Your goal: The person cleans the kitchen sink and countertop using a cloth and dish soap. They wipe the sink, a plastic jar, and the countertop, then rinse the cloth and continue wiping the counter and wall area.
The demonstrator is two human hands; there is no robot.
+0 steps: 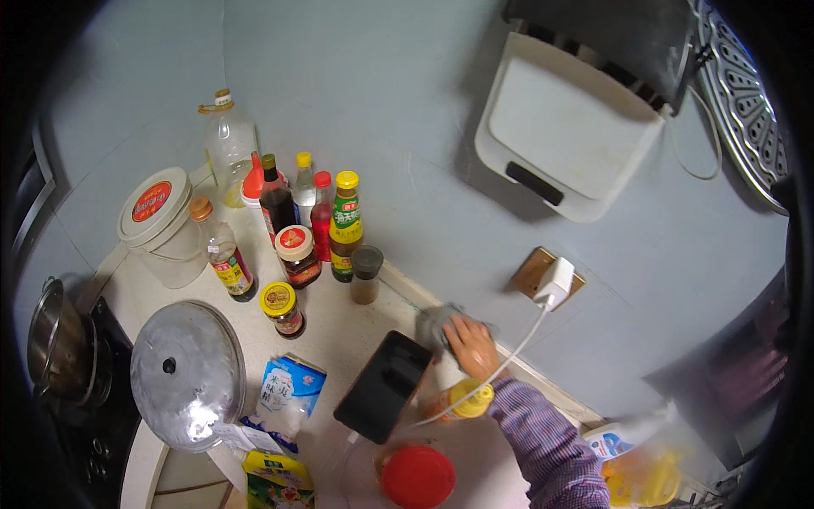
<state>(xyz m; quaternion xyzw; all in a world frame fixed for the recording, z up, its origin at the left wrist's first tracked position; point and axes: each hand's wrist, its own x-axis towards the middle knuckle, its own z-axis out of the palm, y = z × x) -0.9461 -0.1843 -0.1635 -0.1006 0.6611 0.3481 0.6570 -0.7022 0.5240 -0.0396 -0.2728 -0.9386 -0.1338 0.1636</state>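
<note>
My right hand [474,347] holds a grey cloth [435,324] down on the worktop, against the raised strip where it meets the wall. A white charging cable [516,354] passes in front of my wrist. Just below the hand stands a yellow-capped bottle [469,399], partly behind the cable. A black phone or small tablet [384,385] is propped at the left of the hand, its screen dark. A pepper or spice grinder jar [365,275] is farther left along the wall. My left hand is out of view.
Sauce bottles [346,228], jars [297,254] and a lidded white bucket [163,223] crowd the corner. A metal pot lid [188,375], blue seasoning bag [287,396] and red-lidded tub [418,477] lie nearer. The hob [95,445] is at left. A plugged-in charger [556,281] juts from the wall.
</note>
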